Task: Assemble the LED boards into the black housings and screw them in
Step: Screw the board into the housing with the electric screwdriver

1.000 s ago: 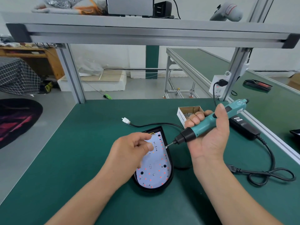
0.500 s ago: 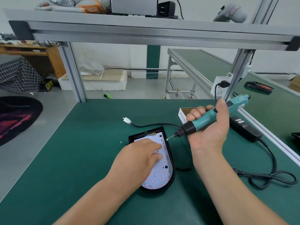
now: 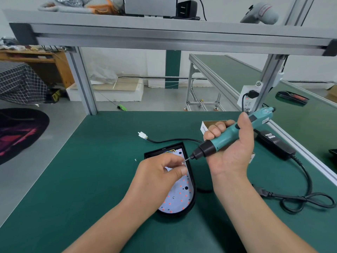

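Head camera: the LED board [image 3: 175, 198] sits in the black housing [image 3: 193, 181] on the table [image 3: 91, 161], thin, likely fragile, best pressed at bare edges. Left hand [image 3: 160, 178] pinches a tiny screw [image 3: 182, 162] at the screwdriver [image 3: 207, 148] tip; right hand [image 3: 231, 154] grips its handle.

Left hand [image 3: 160, 178] covers LED board [image 3: 175, 201] top; right hand [image 3: 231, 154] hides box [image 3: 213, 123].

The left forearm [image 3: 102, 223] and right forearm [image 3: 255, 216] reach in from the bottom edge and converge toward the middle. The left hand [image 3: 160, 178], back up, curls its fingers and pinches a small screw [image 3: 182, 162] at thumb and fingertips. The right hand [image 3: 231, 152], palm toward the camera, wraps 4 fingers and thumb round a screwdriver [image 3: 228, 137], slanted with its tip down-left at the left fingertips.
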Available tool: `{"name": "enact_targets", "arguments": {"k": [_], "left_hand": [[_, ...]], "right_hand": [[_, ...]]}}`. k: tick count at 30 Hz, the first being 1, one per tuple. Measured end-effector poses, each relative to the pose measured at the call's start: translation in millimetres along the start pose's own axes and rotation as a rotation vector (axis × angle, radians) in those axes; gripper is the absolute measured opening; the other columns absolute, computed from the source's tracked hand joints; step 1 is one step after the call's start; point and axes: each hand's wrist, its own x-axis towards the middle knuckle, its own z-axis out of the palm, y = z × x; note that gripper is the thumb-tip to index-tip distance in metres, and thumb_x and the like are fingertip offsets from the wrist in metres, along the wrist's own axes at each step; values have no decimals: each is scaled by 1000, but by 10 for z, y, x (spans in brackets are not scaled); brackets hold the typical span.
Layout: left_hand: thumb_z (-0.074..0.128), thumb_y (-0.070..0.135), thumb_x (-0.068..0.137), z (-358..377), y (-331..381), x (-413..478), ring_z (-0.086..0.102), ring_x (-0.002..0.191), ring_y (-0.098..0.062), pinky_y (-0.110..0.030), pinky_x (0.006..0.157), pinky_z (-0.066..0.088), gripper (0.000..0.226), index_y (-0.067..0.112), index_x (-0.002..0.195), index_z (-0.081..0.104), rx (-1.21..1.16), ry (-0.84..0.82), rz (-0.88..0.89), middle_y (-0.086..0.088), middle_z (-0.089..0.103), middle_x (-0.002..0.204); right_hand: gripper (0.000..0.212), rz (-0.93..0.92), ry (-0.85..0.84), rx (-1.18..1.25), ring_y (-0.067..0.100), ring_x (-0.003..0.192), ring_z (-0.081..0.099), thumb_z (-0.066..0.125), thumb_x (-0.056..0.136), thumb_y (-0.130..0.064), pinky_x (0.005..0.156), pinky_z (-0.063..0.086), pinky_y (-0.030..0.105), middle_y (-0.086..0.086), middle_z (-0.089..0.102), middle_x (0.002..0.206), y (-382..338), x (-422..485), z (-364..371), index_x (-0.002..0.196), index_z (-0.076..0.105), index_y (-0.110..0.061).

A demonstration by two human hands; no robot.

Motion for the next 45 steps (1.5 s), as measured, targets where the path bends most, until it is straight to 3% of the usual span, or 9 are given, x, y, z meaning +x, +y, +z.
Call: {"name": "enact_targets", "arguments": {"k": [4,19,26,28,31,34,37,40,45], "left_hand": [[76,22,96,15,-4,-5,44,47,0,-14,47,41,18,36,84,80,2,0,7,22,63,63],[77,29,95,7,-77,-7,40,54,-10,-16,50,36,19,42,82,80,58,8,-3,5,63,65],[81,28,91,30,-26,-29,51,52,5,-5,54,38,12,40,90,82,49,5,22,32,67,69],[83,32,89,-28,-9,-22,57,65,13,-8,63,44,16,40,103,80,65,10,17,37,72,90],[74,40,96,-138,-15,15,63,86,3,-27,82,54,20,35,115,77,401,-16,80,26,73,112],[52,42,108,-102,10,4,64,102,-11,-30,84,51,21,25,107,64,792,-156,290,17,65,108],[29,44,113,-39,-14,23,64,112,-9,-36,87,54,40,29,120,65,1066,-255,376,15,58,137],[28,41,114,-18,8,46,64,107,-12,-36,74,51,40,30,114,66,1157,-291,371,13,58,135],[31,34,113,37,47,56,60,88,-19,-33,50,19,33,28,91,55,1259,-285,373,6,56,108]], "right_hand": [[33,8,-15,-16,17,59,48,70,95,-42,53,45,28,2,48,71,7,-17,-12,80,53,-17],[30,-47,-143,-101,18,61,47,66,97,-39,55,44,29,1,47,71,49,-72,-23,75,58,-21],[32,-19,-54,-54,17,59,48,69,96,-40,54,45,28,2,48,70,47,-34,-58,77,56,-18],[33,-21,-27,-48,17,59,48,69,95,-41,53,45,28,2,48,70,35,-15,-58,76,55,-18],[33,-52,0,-38,18,60,48,72,93,-41,54,45,29,2,49,70,-26,46,-52,77,55,-18],[31,-93,-21,-54,18,60,48,72,93,-39,56,46,30,3,49,70,-66,135,-19,76,55,-18],[29,-125,-81,-137,19,59,48,71,94,-37,56,45,31,2,48,70,-38,190,-5,75,56,-20],[27,-159,-131,-250,21,58,46,71,92,-36,56,44,32,5,47,70,10,201,-12,81,52,-18],[30,-204,-137,-368,24,56,45,70,92,-30,55,43,33,10,44,69,102,187,-34,84,46,-14]]}}
